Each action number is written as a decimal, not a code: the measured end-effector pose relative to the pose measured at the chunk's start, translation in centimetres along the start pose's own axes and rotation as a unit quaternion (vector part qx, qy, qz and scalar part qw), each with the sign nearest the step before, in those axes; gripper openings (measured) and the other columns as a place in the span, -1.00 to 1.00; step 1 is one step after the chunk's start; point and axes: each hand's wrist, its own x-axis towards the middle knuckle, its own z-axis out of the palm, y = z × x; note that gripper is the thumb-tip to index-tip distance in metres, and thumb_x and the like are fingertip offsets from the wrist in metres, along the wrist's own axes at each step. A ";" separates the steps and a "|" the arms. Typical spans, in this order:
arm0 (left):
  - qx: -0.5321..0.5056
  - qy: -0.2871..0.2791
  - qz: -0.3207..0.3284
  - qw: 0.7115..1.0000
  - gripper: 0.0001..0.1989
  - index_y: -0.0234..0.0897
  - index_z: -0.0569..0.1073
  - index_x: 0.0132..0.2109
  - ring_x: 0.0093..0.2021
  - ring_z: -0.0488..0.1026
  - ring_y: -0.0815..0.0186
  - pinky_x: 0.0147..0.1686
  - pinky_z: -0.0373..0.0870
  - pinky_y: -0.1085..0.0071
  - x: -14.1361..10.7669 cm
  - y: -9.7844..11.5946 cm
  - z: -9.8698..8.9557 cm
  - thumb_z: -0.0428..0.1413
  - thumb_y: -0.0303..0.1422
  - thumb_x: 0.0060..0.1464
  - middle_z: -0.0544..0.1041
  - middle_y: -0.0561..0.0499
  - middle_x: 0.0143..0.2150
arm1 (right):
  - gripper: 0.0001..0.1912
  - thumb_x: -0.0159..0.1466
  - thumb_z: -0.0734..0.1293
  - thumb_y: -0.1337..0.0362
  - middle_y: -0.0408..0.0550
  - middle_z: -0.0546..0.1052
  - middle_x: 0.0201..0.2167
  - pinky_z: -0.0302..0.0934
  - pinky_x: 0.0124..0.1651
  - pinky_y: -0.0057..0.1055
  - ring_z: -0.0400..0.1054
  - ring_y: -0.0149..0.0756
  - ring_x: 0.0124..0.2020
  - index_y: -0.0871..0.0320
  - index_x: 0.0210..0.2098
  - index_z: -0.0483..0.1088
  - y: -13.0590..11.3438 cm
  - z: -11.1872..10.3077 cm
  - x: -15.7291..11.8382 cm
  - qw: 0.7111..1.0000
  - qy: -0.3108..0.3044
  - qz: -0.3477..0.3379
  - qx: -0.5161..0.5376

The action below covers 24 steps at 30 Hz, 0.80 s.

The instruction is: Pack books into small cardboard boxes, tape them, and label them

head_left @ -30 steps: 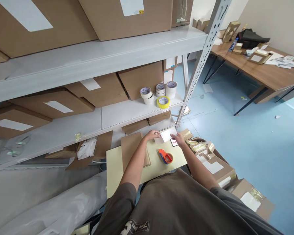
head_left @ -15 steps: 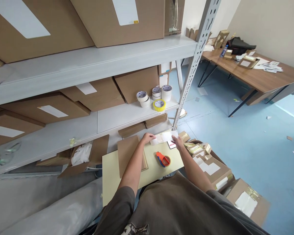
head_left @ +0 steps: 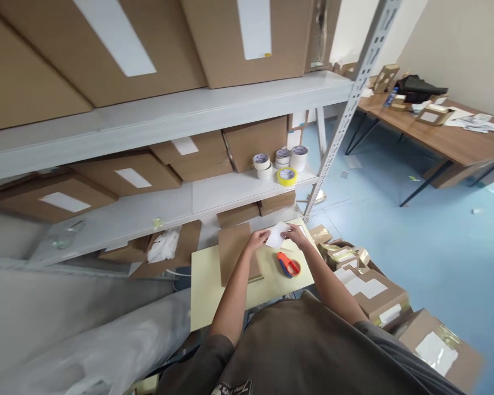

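Observation:
Between my two hands is a small white sheet of paper [head_left: 276, 236], tilted and held over the pale yellow table [head_left: 206, 299]. My left hand [head_left: 258, 239] pinches its left edge, and my right hand [head_left: 295, 235] grips the right edge. Just below the paper lies an orange and blue tape dispenser [head_left: 287, 264] with a roll in it. A flat brown cardboard piece [head_left: 234, 249] rests left of the dispenser, partly behind my left forearm. Something white on the table is partly covered by my right hand.
A metal shelf [head_left: 226, 189] ahead carries cardboard boxes, white tape rolls [head_left: 262, 162] and a yellow tape roll [head_left: 287, 175]. Its upright post [head_left: 346, 118] stands beyond the table. Packed boxes [head_left: 370, 291] are piled at my right. A brown desk [head_left: 444, 137] stands farther off.
The paper has gone from lying flat and stretched between my hands to a raised, tilted position. My hands have come closer together. The whole view has shifted, with everything appearing farther right.

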 end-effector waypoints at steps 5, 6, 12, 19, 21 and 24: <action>0.018 0.108 -0.034 0.993 -0.45 -0.38 0.67 -0.26 -0.20 0.62 0.09 -0.19 0.51 0.29 -8.7 -1.6 -5.1 0.46 0.06 -0.16 0.70 -0.10 -0.28 | -0.64 -0.05 0.57 0.21 -0.11 0.64 -0.38 0.38 -0.23 -0.31 0.51 -0.20 -0.31 0.12 -0.25 0.57 -0.1 10.0 -0.1 0.995 -0.089 -0.041 -0.027; 0.012 0.156 -0.039 0.987 -0.45 -0.38 0.67 -0.24 -0.18 0.63 0.08 -0.18 0.52 0.27 -10.2 -1.8 -6.1 0.44 0.06 -0.12 0.71 -0.12 -0.26 | -0.61 -0.03 0.58 0.18 -0.10 0.65 -0.35 0.38 -0.20 -0.30 0.52 -0.18 -0.27 0.11 -0.21 0.57 0.1 11.9 -0.3 0.995 -0.089 -0.045 -0.027; -0.063 0.296 -0.011 0.953 -0.39 -0.37 0.68 -0.03 0.03 0.65 0.00 0.01 0.57 0.19 -17.0 -2.5 -11.5 0.36 0.10 0.02 0.71 -0.24 0.01 | -0.65 0.14 0.52 0.00 0.01 0.69 -0.22 0.36 -0.20 -0.33 0.56 -0.21 -0.27 0.09 -0.20 0.60 1.9 19.0 -4.2 0.990 -0.119 0.005 -0.072; -0.164 0.279 0.011 0.946 -0.41 -0.38 0.71 -0.06 0.07 0.63 -0.06 0.10 0.53 0.12 -19.7 -2.7 -13.1 0.45 0.02 -0.09 0.71 -0.24 0.02 | -0.66 0.19 0.49 -0.04 0.00 0.69 -0.28 0.37 -0.19 -0.32 0.57 -0.20 -0.28 0.11 -0.30 0.61 2.5 22.7 -9.2 0.990 -0.114 -0.026 -0.079; -0.188 0.275 0.015 0.943 -0.40 -0.38 0.71 -0.10 0.02 0.64 -0.05 0.08 0.53 0.11 -20.1 -2.5 -12.8 0.49 0.00 -0.17 0.73 -0.23 -0.03 | -0.66 0.20 0.48 -0.05 0.00 0.69 -0.29 0.37 -0.18 -0.32 0.56 -0.21 -0.28 0.11 -0.30 0.59 2.4 23.1 -10.0 0.991 -0.102 -0.027 -0.078; -0.204 0.276 0.014 0.939 -0.42 -0.37 0.72 -0.15 -0.05 0.66 -0.03 0.04 0.53 0.11 -20.5 -2.1 -12.2 0.52 -0.02 -0.23 0.74 -0.21 -0.09 | -0.67 0.20 0.48 -0.04 -0.01 0.68 -0.29 0.36 -0.18 -0.31 0.55 -0.22 -0.29 0.10 -0.30 0.56 2.3 23.1 -10.8 0.993 -0.089 -0.025 -0.076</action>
